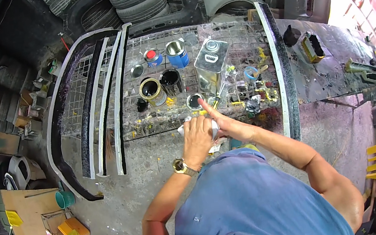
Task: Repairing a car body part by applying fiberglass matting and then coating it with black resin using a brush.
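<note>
Left hand (196, 139) is bunched around a white wad (215, 127), up against the right hand (233, 127), which has one finger stretched out; can't tell if it's gripping too. Both sit by the front edge of the mesh table (245, 40). Tall metal can (210, 69) and open black-filled cans (159, 97) crowd ahead, long strips (284, 71) hem both sides, concrete floor (155, 158) nearer.

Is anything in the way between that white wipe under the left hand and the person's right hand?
Nothing visible is: the white wipe, bunched under the left hand, appears to meet the right hand directly. The tall metal can stands beyond both hands, not between them.
</note>
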The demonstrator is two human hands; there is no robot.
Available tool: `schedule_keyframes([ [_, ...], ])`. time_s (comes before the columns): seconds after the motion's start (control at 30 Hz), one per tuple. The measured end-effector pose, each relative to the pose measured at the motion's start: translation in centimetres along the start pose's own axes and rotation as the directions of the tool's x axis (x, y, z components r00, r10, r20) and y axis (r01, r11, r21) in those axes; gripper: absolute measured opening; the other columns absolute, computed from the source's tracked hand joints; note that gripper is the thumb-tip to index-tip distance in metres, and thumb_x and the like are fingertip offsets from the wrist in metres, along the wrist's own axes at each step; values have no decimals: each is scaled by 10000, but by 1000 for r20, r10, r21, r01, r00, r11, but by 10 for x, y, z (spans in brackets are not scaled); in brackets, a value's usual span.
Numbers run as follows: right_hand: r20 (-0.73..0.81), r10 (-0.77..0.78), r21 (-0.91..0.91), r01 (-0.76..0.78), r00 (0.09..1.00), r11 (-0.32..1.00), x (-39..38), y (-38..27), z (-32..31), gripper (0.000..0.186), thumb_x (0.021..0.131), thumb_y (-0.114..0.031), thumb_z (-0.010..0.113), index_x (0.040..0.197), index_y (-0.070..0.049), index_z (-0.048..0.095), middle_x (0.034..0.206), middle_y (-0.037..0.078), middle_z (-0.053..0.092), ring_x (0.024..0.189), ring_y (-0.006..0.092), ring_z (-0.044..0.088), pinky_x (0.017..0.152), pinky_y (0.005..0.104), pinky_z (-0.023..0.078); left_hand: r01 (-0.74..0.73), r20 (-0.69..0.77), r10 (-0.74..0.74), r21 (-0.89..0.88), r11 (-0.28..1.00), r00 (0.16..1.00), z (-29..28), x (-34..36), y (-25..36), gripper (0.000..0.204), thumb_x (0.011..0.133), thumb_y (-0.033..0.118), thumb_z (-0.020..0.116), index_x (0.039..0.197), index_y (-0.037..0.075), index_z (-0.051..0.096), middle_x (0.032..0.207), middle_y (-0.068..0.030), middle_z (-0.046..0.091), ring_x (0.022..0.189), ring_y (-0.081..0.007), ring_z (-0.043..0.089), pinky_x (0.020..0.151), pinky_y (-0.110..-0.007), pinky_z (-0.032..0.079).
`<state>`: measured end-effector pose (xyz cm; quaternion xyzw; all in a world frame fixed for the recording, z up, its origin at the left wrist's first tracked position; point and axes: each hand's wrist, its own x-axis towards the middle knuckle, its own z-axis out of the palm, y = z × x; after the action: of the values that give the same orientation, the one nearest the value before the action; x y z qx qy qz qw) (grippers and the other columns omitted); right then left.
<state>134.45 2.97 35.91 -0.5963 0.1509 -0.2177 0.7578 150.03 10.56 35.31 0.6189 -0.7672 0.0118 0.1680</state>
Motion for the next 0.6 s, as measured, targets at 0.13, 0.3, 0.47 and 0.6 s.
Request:
schedule_keyframes([
  [0.13, 540, 86, -693, 384, 837, 610, -15, -73, 4, 792, 889, -482, 553, 1507, -196, 149, 1300, 167, 538, 761, 341, 633, 705, 365, 527, 9, 347, 317, -688, 726, 883, -37, -4, -14, 278, 893, 211, 616, 1056, -7, 554, 906, -93, 639, 831, -282, 619, 736, -391, 502],
  [0.3, 243, -354, -870, 365, 903, 333, -30, -110, -35, 615, 878, -367, 565, 1417, -128, 390, 1405, 130, 455, 1195, 296, 540, 807, 347, 548, 482, 475, 83, -852, -204, 876, -32, -15, -63, 429, 959, 257, 542, 1296, -1, 471, 1135, -92, 617, 1030, -167, 583, 915, -298, 456],
  [0.47, -184, -675, -955, 33, 715, 296, 30, -74, -10, 658, 895, -368, 514, 1436, -41, 330, 1505, 175, 281, 1397, 357, 233, 1132, 513, 115, 145, 313, -202, -802, -580, 928, -4, 63, 45, 633, 994, 493, 286, 1467, 74, 250, 1497, -87, 316, 1372, -254, 312, 1120, -413, 260],
  [0.6, -239, -565, -793, 177, 790, 583, -4, -11, 14, 625, 951, -306, 473, 1468, -35, 248, 1493, 193, 293, 1399, 339, 242, 1130, 465, 171, -21, 105, -126, -680, -733, 986, 8, 122, 20, 691, 974, 539, 271, 1467, 55, 226, 1521, -131, 261, 1385, -296, 286, 1132, -422, 238],
])
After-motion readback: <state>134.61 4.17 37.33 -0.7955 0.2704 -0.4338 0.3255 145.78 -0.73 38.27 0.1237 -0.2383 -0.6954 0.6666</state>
